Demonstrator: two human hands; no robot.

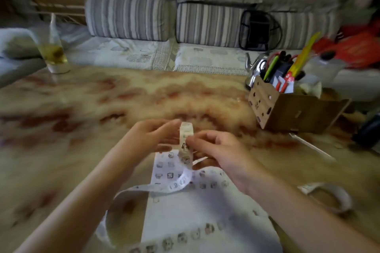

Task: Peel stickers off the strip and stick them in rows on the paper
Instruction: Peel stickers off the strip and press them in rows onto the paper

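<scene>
Paper point(205, 211): white sheet lying flat on the worktop point(102, 98), at the near edge under both forearms.
Stickers point(183, 237): small picture squares in rows on the paper, one row near the bottom edge and more rows at the far end below the hands; blur hides their designs.
Strip point(186, 144): white sticker strip held upright above the far end of the paper. From the hands it curves down, trails left across the sheet and loops off its left edge.
Left hand point(152, 135): grip closed on the upper end of the strip, with the forefinger at the top and the thumb lower down.
Right hand point(218, 150): grip closed in a thumb-and-forefinger pinch on the strip's right edge, the other fingers curled. Whether it holds a sticker or the backing cannot be told.
Curled backing point(333, 197): loose white loop on the worktop, right of the right forearm.
Cardboard box point(287, 113): far right on the worktop, with pens point(271, 65) standing in it.
Kettle point(254, 65): shiny, just behind the box.
Glass point(54, 53): yellowish drink, at the far left edge.
Striped cushions point(131, 16): against the wall on a sofa beyond the worktop.
</scene>
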